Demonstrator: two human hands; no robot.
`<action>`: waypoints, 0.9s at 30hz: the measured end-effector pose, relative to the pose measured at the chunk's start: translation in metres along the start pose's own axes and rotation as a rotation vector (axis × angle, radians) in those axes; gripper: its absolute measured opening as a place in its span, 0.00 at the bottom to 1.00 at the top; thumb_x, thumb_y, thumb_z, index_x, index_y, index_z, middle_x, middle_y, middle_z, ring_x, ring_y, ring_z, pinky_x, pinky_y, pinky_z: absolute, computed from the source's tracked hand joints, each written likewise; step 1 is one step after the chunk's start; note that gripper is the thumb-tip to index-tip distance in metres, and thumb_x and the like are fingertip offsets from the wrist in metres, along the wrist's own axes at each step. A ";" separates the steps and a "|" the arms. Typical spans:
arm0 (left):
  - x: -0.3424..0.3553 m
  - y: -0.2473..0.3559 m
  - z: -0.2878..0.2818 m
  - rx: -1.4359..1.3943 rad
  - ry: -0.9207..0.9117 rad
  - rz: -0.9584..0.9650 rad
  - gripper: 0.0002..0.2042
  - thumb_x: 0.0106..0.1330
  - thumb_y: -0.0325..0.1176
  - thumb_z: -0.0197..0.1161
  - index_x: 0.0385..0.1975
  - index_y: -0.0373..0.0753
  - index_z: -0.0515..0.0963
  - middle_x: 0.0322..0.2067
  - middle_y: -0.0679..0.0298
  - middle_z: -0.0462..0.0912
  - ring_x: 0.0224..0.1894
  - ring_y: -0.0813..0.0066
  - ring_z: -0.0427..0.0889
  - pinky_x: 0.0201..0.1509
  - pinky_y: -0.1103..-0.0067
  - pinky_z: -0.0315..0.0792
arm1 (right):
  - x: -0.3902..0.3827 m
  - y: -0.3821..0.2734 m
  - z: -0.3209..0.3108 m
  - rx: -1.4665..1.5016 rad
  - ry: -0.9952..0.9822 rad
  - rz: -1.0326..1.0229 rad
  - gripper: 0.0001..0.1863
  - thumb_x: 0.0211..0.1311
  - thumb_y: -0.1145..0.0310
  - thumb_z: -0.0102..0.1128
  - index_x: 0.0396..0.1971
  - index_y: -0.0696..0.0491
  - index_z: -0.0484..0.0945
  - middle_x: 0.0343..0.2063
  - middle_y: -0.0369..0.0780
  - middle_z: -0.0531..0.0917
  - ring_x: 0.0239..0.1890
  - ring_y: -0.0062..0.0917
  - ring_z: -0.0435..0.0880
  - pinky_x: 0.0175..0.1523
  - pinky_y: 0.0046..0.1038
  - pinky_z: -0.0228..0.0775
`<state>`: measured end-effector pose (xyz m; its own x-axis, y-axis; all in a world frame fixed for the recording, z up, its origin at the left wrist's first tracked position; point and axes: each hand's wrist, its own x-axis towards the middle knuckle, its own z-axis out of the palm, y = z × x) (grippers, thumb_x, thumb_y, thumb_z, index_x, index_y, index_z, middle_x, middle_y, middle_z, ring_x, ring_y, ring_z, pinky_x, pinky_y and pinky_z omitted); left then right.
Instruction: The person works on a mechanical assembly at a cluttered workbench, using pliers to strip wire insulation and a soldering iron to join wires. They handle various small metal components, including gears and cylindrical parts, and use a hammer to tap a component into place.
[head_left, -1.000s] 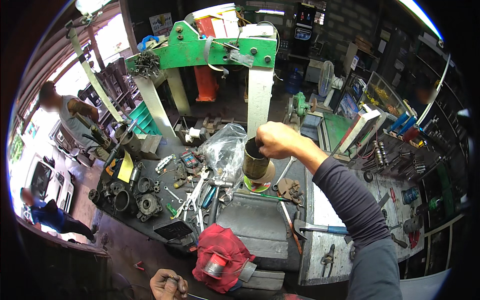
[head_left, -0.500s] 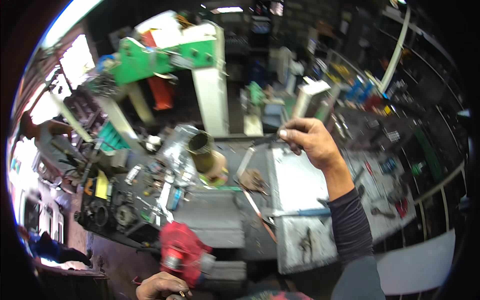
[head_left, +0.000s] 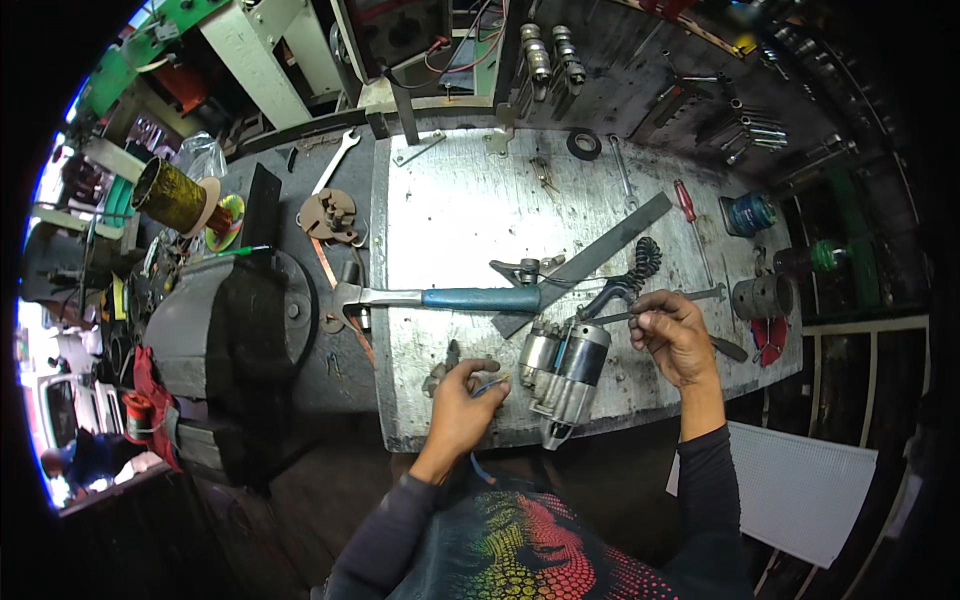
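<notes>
My left hand [head_left: 463, 412] is over the near edge of the metal-topped bench, thumb and fingers closed on a thin blue wire [head_left: 489, 386]. The wire's other end hangs below the palm. To the right lies a silver-and-black starter motor [head_left: 578, 365] on the bench. My right hand [head_left: 677, 342] is just beyond its right side, fingers pinched on a thin dark strip [head_left: 612, 318] that points left across the motor's far end. The strip's kind is unclear. A hammer [head_left: 480, 298] with a blue handle lies beyond the left hand.
A flat steel bar [head_left: 625, 245] and a black coiled cable [head_left: 646, 258] lie beyond the motor. A red-handled screwdriver [head_left: 686, 205], a spanner [head_left: 622, 165] and a metal cylinder [head_left: 762, 298] are farther right. A large vise [head_left: 190, 340] stands at left.
The view has swung right and down over the metal-topped bench. My left hand has come up from the lower edge to the motor's left; my right hand is now lower, by the motor.
</notes>
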<state>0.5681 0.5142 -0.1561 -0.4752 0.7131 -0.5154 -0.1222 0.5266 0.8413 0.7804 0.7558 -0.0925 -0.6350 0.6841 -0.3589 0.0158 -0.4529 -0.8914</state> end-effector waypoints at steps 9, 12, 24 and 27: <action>0.038 -0.017 0.051 -0.083 0.135 0.011 0.24 0.57 0.32 0.82 0.51 0.29 0.82 0.36 0.59 0.87 0.39 0.75 0.86 0.43 0.79 0.80 | 0.081 0.015 -0.016 -0.516 -0.239 -0.017 0.11 0.65 0.80 0.66 0.47 0.61 0.84 0.36 0.37 0.86 0.41 0.18 0.83 0.47 0.22 0.78; 0.032 -0.013 0.048 -0.282 0.102 -0.020 0.20 0.58 0.26 0.80 0.49 0.29 0.81 0.36 0.61 0.86 0.39 0.78 0.85 0.44 0.80 0.82 | 0.110 0.008 -0.010 -0.750 -0.416 -0.024 0.08 0.65 0.80 0.65 0.43 0.62 0.85 0.39 0.38 0.88 0.43 0.23 0.85 0.52 0.28 0.78; 0.020 -0.007 0.046 -0.267 0.166 0.008 0.08 0.67 0.27 0.67 0.42 0.32 0.81 0.29 0.71 0.78 0.31 0.87 0.75 0.33 0.85 0.69 | 0.135 0.021 0.009 -0.905 -0.524 -0.069 0.07 0.66 0.78 0.63 0.41 0.60 0.86 0.38 0.42 0.89 0.43 0.26 0.87 0.52 0.30 0.77; 0.020 -0.012 0.041 -0.300 0.171 0.015 0.07 0.70 0.29 0.61 0.40 0.32 0.80 0.27 0.72 0.76 0.29 0.87 0.71 0.30 0.83 0.64 | 0.138 0.023 0.006 -0.865 -0.526 -0.037 0.07 0.66 0.79 0.63 0.41 0.60 0.86 0.38 0.42 0.90 0.43 0.27 0.87 0.53 0.31 0.77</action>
<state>0.5959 0.5413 -0.1836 -0.6151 0.6183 -0.4892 -0.3528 0.3391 0.8721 0.6887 0.8363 -0.1603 -0.9029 0.2558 -0.3453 0.4106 0.2758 -0.8691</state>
